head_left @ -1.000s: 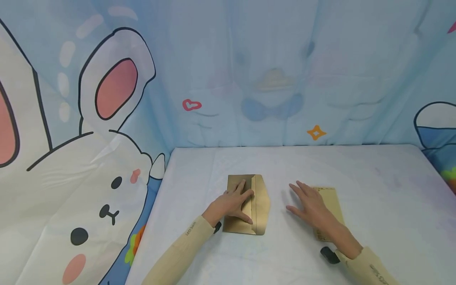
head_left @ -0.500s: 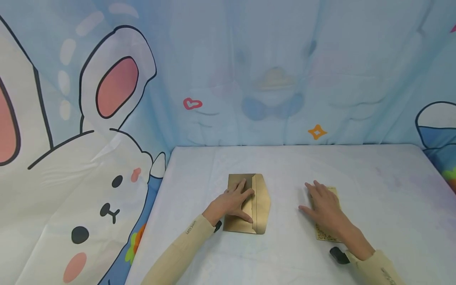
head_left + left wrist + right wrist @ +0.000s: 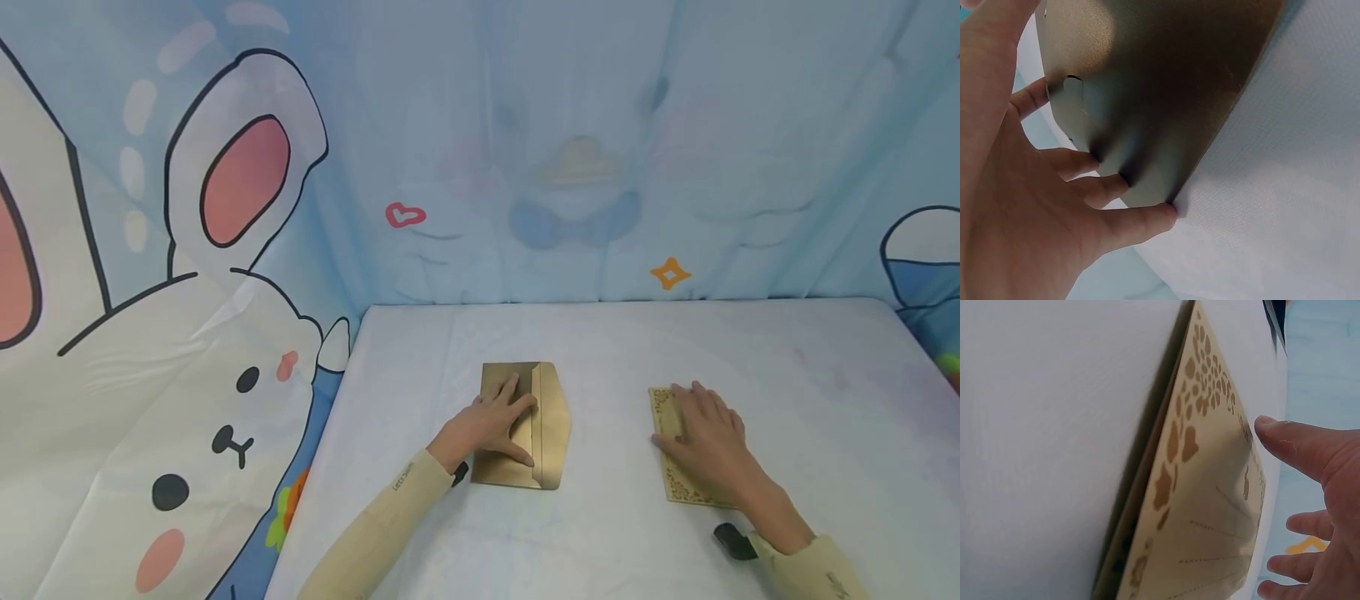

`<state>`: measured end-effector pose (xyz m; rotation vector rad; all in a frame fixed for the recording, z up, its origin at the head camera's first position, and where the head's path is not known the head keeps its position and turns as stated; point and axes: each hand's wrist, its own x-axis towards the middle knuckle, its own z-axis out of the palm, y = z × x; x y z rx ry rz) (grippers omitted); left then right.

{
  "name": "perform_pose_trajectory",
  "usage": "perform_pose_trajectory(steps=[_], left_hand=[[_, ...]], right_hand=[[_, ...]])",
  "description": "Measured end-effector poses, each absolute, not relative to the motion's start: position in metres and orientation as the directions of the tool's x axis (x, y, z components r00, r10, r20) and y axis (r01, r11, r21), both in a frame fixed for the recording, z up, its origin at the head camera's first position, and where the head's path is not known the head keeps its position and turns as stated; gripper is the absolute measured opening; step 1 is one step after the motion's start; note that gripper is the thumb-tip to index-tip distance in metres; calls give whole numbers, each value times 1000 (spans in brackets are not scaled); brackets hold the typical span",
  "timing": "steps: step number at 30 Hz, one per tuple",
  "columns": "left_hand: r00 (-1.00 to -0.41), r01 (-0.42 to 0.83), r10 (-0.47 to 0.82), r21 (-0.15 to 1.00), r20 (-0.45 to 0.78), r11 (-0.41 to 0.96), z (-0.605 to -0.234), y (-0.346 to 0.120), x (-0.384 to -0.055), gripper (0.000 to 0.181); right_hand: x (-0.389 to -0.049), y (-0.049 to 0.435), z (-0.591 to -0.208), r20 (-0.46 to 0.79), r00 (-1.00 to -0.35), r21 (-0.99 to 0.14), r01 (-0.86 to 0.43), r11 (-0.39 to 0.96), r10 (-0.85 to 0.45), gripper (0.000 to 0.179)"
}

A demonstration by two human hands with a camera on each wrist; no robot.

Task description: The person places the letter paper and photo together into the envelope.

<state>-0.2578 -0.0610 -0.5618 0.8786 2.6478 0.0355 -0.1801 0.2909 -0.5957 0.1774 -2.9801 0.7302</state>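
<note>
A gold envelope lies on the white-covered table, its pointed flap unfolded to the right. My left hand rests on it with the fingers spread; in the left wrist view the fingertips press on the envelope's surface. To the right lies a pale gold card with a floral border. Over the card is my right hand, fingers extended and thumb toward its left edge. The right wrist view shows the card as folded, with dotted lines on its face and the thumb close above it.
The white tabletop stretches between and around both papers. Behind it hangs a light blue curtain with printed shapes. A large printed rabbit covers the cloth on the left.
My right hand has moved right, from the card's left side to over the card, uncovering its left edge. The left hand has stayed on the envelope.
</note>
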Motion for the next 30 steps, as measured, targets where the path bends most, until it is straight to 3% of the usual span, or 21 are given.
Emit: perform_pose_trajectory(steps=[7,14,30], left_hand=[[-745,569,581,141,-329,810,-562,-60,-258,94],[-745,564,576,145,-336,813,-564,-60,-259,96],[-744,563,578,150,-336,812,-565,-59,-259,96]], right_hand=[[-178,297,-599,82,-996,-442,-73,894,-41,98],[-179,302,-596,-15,-1000,-460,22,888,18,115],[-188,304,-599,0,-1000,-492,26,870,30,124]])
